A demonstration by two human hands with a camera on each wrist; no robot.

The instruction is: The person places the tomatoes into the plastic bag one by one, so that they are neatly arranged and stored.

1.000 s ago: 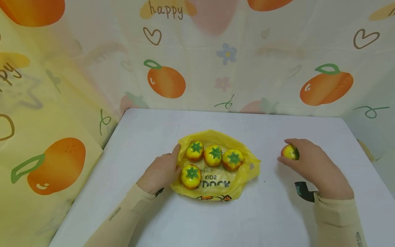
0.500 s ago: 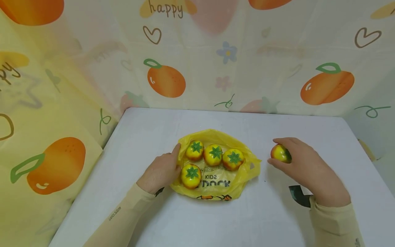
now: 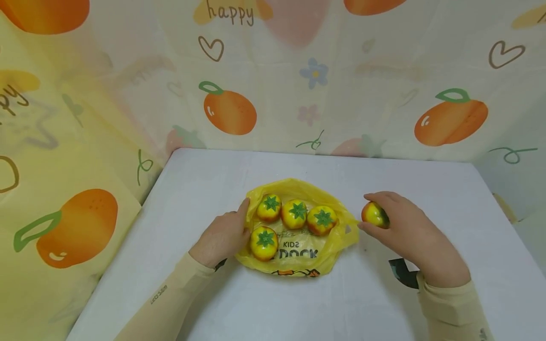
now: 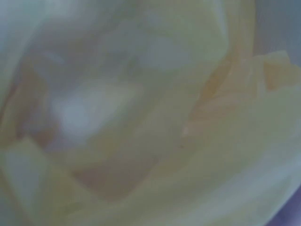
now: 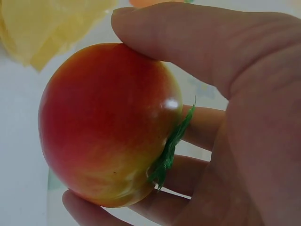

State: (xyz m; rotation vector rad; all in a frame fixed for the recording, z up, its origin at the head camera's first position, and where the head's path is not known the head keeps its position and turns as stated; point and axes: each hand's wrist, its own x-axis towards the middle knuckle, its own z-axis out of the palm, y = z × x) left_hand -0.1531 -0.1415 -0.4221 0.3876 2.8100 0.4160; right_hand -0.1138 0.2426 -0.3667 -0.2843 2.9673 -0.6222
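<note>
My left hand point(image 3: 223, 237) holds the left edge of a yellow plastic bag point(image 3: 298, 263). The bag lies spread on the table with its mouth wide, and several yellow-red tomatoes with green star-shaped tops, such as one tomato point(image 3: 264, 243) at the near left, sit inside. Folds of the yellow bag point(image 4: 155, 141) fill the blurred left wrist view, where no fingers show. Just right of the bag, my right hand point(image 3: 409, 232) grips another tomato point(image 5: 108, 122) between thumb and fingertips, its leafy green top turned toward the palm. The thumb tip overlaps the bag's right corner in the head view.
A white table point(image 3: 324, 308) carries everything. Behind it hangs a curtain point(image 3: 362, 61) printed with oranges, hearts and flowers, and a yellow-lit section of cloth point(image 3: 64, 156) borders the left side.
My right hand has moved left with the tomato, from well apart on the right to close beside the bag. The left hand and the bag have stayed put.
</note>
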